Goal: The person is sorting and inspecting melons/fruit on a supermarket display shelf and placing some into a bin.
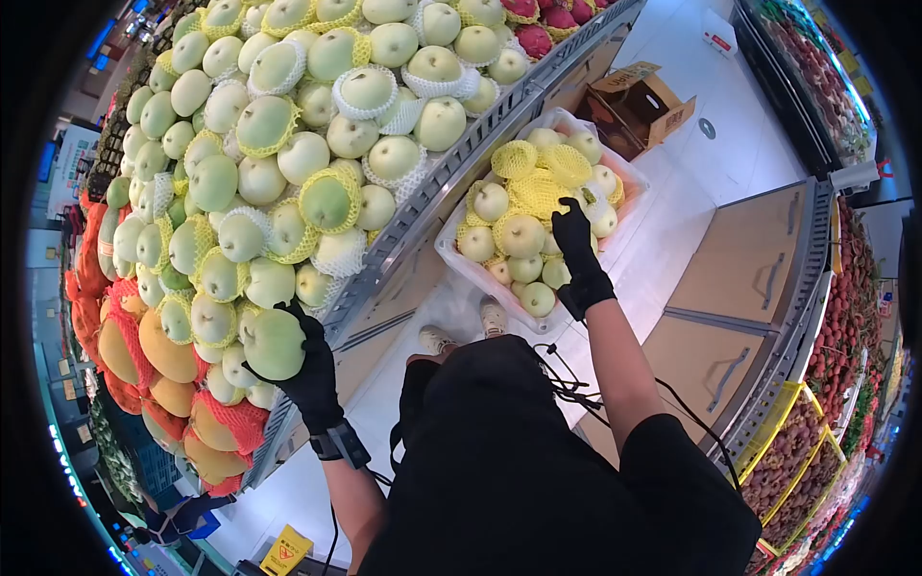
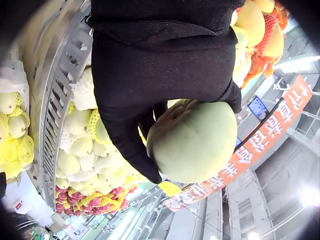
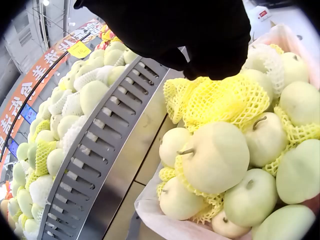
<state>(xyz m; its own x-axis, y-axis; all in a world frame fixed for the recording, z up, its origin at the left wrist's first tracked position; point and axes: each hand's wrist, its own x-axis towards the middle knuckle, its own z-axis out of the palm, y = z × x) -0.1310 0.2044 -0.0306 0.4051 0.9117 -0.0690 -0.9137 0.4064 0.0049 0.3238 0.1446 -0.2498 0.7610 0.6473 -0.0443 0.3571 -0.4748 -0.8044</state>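
The left hand point(image 1: 315, 370), in a black glove, grips a large pale green melon point(image 1: 273, 343) at the lower edge of the fruit display; in the left wrist view its fingers curl round the melon point(image 2: 192, 142). The gloved right hand point(image 1: 579, 252) is over a lined box of fruit point(image 1: 451, 252), its fingers at yellow foam nets point(image 1: 538, 195). In the right wrist view the right hand point(image 3: 185, 35) is just above the yellow nets point(image 3: 220, 102), fingertips bent; whether it pinches them is hidden. Round pale fruits point(image 3: 215, 157) lie beside the nets.
A slatted grey rail point(image 1: 423, 197) edges the display between the two hands. Beyond the box stands an open cardboard carton point(image 1: 639, 110). Orange melons in red nets point(image 1: 216, 422) lie left of the left hand. Wooden cabinets point(image 1: 740, 250) stand at the right.
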